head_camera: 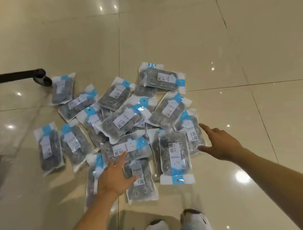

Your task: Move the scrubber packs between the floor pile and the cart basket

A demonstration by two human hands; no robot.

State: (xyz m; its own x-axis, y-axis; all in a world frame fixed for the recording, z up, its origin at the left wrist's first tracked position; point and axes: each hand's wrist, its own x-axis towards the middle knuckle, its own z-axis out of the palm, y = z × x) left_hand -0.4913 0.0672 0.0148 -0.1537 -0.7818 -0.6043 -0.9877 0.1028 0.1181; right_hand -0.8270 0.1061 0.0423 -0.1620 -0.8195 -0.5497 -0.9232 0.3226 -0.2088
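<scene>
Down on the glossy cream tiled floor lies a loose heap of clear plastic packets of grey steel-wool scourers with blue-and-white header cards, some flat on the tiles and others overlapping at odd angles, which suggests they were tipped out rather than laid down one by one.

The left hand reaches into the near edge of the heap with its fingers straight and spread. Its grip is wide open and has hold of nothing; the fingertips lie over the white-labelled scourer packet lying crosswise, while the thumb points toward the upright scourer packet below it. Whether the palm actually presses on the packets or hovers just above them cannot be told.

The right hand is stretched out at the right side of the heap, also slack and holding nothing. Its forefinger points along the edge of the outermost scourer packet on the right and the thumb lies just beside that packet's lower corner, close to the large silver scourer packet with the blue band at its bottom.

A pair of white trainers stands near the heap, so the person seems to be bending over it. At the far left a black castor on a dark bar stands just beside the farthest packet.
</scene>
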